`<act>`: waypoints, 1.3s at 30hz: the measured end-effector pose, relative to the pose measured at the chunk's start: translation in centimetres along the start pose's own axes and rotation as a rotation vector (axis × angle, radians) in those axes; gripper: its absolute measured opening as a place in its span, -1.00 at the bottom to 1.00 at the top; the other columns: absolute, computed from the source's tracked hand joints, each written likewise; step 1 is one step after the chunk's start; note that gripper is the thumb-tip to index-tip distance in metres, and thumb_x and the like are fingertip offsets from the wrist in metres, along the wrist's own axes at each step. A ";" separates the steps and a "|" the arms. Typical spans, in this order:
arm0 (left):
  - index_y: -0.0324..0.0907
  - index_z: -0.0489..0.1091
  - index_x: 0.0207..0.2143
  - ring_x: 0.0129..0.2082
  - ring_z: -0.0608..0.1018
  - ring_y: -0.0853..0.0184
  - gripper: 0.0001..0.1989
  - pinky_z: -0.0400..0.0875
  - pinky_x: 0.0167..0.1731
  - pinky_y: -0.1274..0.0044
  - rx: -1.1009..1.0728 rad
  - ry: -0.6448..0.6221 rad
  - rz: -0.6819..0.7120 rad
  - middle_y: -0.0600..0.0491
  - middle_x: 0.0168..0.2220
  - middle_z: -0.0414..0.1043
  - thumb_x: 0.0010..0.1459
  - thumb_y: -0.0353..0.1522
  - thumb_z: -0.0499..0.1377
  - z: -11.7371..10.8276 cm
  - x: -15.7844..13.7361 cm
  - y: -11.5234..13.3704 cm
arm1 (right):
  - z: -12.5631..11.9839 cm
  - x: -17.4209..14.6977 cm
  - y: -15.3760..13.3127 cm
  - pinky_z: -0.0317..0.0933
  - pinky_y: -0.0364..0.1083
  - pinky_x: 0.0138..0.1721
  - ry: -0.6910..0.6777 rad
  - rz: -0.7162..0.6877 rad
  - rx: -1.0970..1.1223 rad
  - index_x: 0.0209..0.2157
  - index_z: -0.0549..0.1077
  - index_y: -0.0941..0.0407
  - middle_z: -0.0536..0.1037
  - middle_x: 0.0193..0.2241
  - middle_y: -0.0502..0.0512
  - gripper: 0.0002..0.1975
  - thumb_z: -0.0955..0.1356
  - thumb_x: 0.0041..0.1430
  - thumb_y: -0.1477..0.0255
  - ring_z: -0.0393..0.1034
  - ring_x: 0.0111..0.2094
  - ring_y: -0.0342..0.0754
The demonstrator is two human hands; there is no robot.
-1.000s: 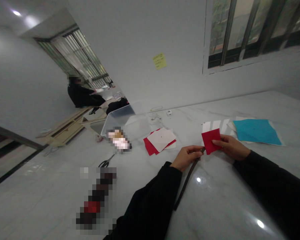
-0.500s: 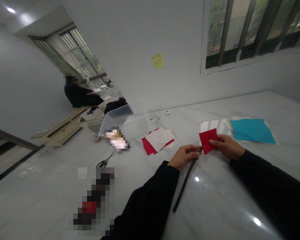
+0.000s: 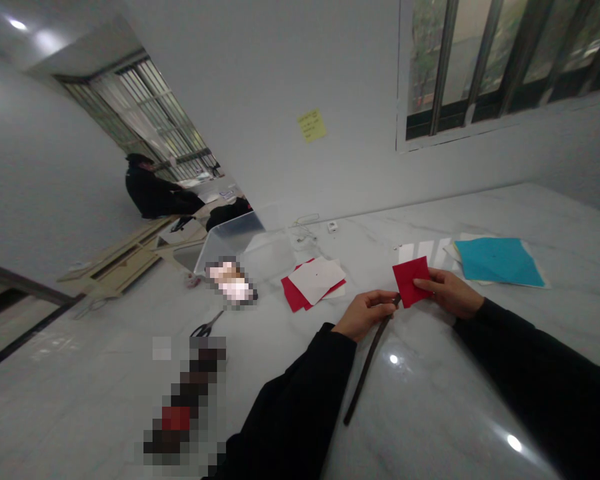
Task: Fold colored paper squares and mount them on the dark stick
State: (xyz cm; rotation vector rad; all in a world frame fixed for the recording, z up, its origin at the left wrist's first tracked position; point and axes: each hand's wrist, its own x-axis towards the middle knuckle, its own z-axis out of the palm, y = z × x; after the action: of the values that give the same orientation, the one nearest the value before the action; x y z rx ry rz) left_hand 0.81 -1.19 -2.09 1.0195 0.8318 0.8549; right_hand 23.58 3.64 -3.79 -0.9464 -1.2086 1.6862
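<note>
Between the thumb and fingers of my left hand (image 3: 364, 315) is the upper end of a thin dark brown strip (image 3: 365, 377), its kind unclear, which hangs down toward the table. My right hand (image 3: 454, 292) pinches a small red square of paper (image 3: 409, 281) by its right edge, thumb on the near face. The strip's top end meets or lies close to the lower left edge of the red square; whether they are joined I cannot tell. Left of my hands lie white and red paper sheets (image 3: 316, 281), overlapping. A stack of blue sheets (image 3: 500, 260) rests beyond my right hand.
Scissors (image 3: 206, 327) lie on the white marbled table (image 3: 430, 427) at left, near a blurred-out dark item (image 3: 183, 400). A clear plastic bin (image 3: 235, 233) stands behind a pixelated object (image 3: 231, 281). A yellow note (image 3: 312, 126) is on the wall. Another person (image 3: 150, 190) sits far left.
The view has shifted slightly, so everything appears a little further left. Both hands keep their hold on the strip and the red paper, with hardly any movement between them.
</note>
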 end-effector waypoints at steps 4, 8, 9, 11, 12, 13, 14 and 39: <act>-0.25 0.54 -0.13 -0.41 0.44 0.43 -0.53 0.25 -0.27 0.50 -0.037 0.030 0.011 0.01 -0.34 0.50 -0.14 -0.29 0.45 0.0 0.1 -0.2 | 0.1 -0.2 -0.2 0.44 0.03 -0.07 0.009 0.002 -0.005 -0.14 0.53 0.09 0.63 -0.16 0.15 -0.64 0.50 0.02 0.25 0.56 -0.17 0.07; -0.25 0.55 -0.15 -0.39 0.45 0.43 -0.55 0.27 -0.24 0.51 -0.114 0.085 0.030 0.00 -0.31 0.51 -0.16 -0.32 0.46 0.0 0.2 0.0 | -0.1 0.1 0.0 0.45 -0.01 -0.18 0.067 -0.046 -0.072 0.00 0.45 0.02 0.58 -0.04 0.15 -0.52 0.48 0.04 0.21 0.53 -0.11 0.08; -0.25 0.55 -0.16 -0.40 0.45 0.44 -0.56 0.27 -0.25 0.52 -0.128 0.105 0.037 0.01 -0.32 0.50 -0.16 -0.33 0.45 0.0 0.2 0.0 | -0.3 0.3 0.1 0.45 -0.03 -0.24 0.110 -0.073 -0.118 0.05 0.40 0.02 0.58 -0.04 0.17 -0.46 0.48 0.03 0.19 0.52 -0.11 0.09; -0.24 0.55 -0.16 -0.41 0.44 0.45 -0.58 0.27 -0.27 0.54 -0.145 0.146 0.051 0.02 -0.32 0.49 -0.14 -0.35 0.45 -0.1 0.3 0.1 | -0.7 0.7 0.2 0.43 -0.05 -0.34 0.223 -0.138 -0.246 0.13 0.32 0.04 0.58 -0.09 0.21 -0.33 0.48 0.01 0.13 0.52 -0.16 0.10; -0.24 0.55 -0.15 -0.41 0.44 0.46 -0.58 0.27 -0.29 0.55 -0.150 0.164 0.059 0.02 -0.32 0.49 -0.13 -0.35 0.44 -0.2 0.4 0.1 | -0.9 0.9 0.2 0.41 -0.05 -0.36 0.289 -0.171 -0.324 0.16 0.30 0.07 0.58 -0.12 0.22 -0.27 0.48 -0.01 0.10 0.52 -0.19 0.09; -0.24 0.55 -0.15 -0.41 0.45 0.46 -0.59 0.27 -0.29 0.56 -0.156 0.181 0.065 0.02 -0.31 0.50 -0.12 -0.35 0.44 -0.2 0.5 0.2 | -1.1 1.0 0.2 0.40 -0.05 -0.37 0.358 -0.198 -0.406 0.17 0.28 0.10 0.59 -0.17 0.22 -0.23 0.47 -0.02 0.07 0.52 -0.25 0.07; -0.23 0.55 -0.15 -0.40 0.45 0.47 -0.59 0.27 -0.29 0.56 -0.164 0.200 0.071 0.02 -0.29 0.50 -0.12 -0.36 0.44 -0.2 0.6 0.2 | -1.2 1.0 0.1 0.38 -0.04 -0.37 0.420 -0.218 -0.484 0.19 0.27 0.13 0.60 -0.22 0.20 -0.20 0.46 -0.02 0.04 0.50 -0.30 0.05; -0.22 0.55 -0.19 -0.38 0.47 0.43 -0.59 0.30 -0.26 0.53 -0.104 0.266 0.108 0.00 -0.28 0.52 -0.15 -0.32 0.45 -0.2 0.6 0.1 | 0.2 0.0 -0.6 0.13 -0.14 -0.55 0.403 -0.111 -0.510 0.12 0.36 0.18 0.40 -0.65 -0.05 -0.27 0.35 0.07 -0.04 0.31 -0.58 -0.09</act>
State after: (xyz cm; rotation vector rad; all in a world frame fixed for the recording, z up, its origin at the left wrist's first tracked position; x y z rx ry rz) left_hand 0.90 -0.54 -2.20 0.8762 0.9511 1.1315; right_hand 23.49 3.66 -3.14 -1.4153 -1.4001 1.0413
